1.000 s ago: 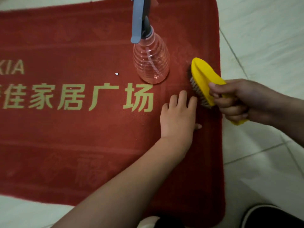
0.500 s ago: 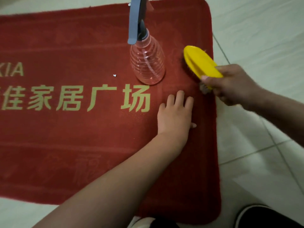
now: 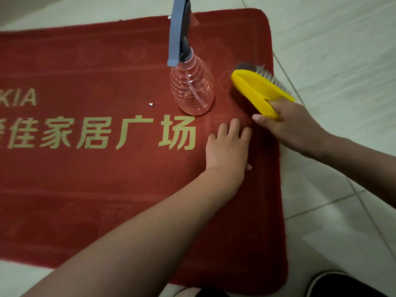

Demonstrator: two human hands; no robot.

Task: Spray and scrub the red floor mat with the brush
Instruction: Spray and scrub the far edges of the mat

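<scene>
The red floor mat [image 3: 107, 179] with gold lettering covers most of the view. My left hand [image 3: 227, 148] lies flat on it, fingers straight, pressing the mat near its right edge. My right hand [image 3: 293, 125] grips the handle of the yellow scrub brush [image 3: 257, 88], whose bristles meet the mat close to the far right corner. A clear spray bottle [image 3: 191, 91] with a grey trigger head stands upright on the mat, just left of the brush.
Pale floor tiles [image 3: 342, 50] surround the mat on the right and behind. A small white speck [image 3: 151, 104] lies on the mat left of the bottle. A dark shoe [image 3: 342, 284] shows at the bottom right corner.
My right hand has pushed the brush away from me, along the mat's right side toward the far corner. The left hand stays planted on the mat.
</scene>
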